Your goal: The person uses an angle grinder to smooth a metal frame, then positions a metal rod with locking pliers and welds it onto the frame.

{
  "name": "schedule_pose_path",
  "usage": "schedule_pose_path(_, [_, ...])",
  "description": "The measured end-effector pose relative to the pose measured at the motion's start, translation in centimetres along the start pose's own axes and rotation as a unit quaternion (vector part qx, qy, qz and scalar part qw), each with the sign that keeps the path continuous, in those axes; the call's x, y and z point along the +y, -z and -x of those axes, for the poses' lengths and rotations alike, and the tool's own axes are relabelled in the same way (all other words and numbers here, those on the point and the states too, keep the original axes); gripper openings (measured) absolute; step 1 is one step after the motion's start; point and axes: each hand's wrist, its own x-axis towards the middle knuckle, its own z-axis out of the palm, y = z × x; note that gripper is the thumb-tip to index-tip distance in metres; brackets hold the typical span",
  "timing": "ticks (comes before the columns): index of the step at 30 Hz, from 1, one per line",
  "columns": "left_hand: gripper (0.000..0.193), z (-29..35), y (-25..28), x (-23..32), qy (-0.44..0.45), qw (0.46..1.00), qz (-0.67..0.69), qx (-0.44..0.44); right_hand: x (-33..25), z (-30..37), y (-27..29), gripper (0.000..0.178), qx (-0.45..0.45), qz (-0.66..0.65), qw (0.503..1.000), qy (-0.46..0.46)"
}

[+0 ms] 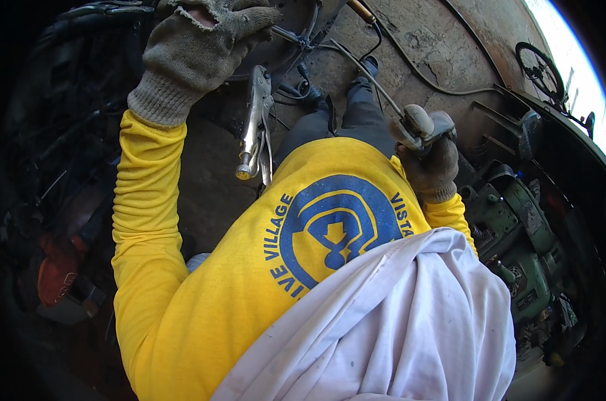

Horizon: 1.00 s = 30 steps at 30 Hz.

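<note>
My left hand, in a grey knit glove torn across the back, reaches to the upper edge, where its fingers curl against a dark, round metal frame with spokes. Part of this hand is cut off by the picture's edge. A pair of silver locking pliers hangs beside the frame, handles downward, with no hand on it. My right hand, gloved too, is closed around a thin metal rod. The rod slants up and left toward the frame. Its far tip is apart from the frame.
A tool with a tan handle and a black cable is at the top. A long hose crosses the concrete floor. Green machinery stands at right, below a bicycle wheel. Dark clutter and an orange-red object are at left.
</note>
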Motion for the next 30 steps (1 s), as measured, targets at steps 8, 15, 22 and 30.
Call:
schedule_pose_path(8, [0.036,1.0,-0.7,-2.0,0.014,0.991,0.060,-0.118,-1.5,0.0,-0.6,0.046,0.074,0.120,0.987,0.083])
schedule_pose_path(15, [0.032,0.8,0.0,-1.0,-0.008,0.993,-0.031,-0.117,-2.7,0.2,-0.1,0.059,0.036,0.297,0.944,0.136])
schedule_pose_path(22, [0.030,1.0,-0.7,-0.9,0.000,0.997,-0.028,-0.070,-2.9,-0.6,0.0,0.058,0.103,0.232,0.962,0.100])
schedule_pose_path(30, [0.025,1.5,-2.4,-0.8,0.100,0.991,0.040,-0.086,-13.6,-11.8,2.9,0.042,0.228,0.027,0.956,0.183])
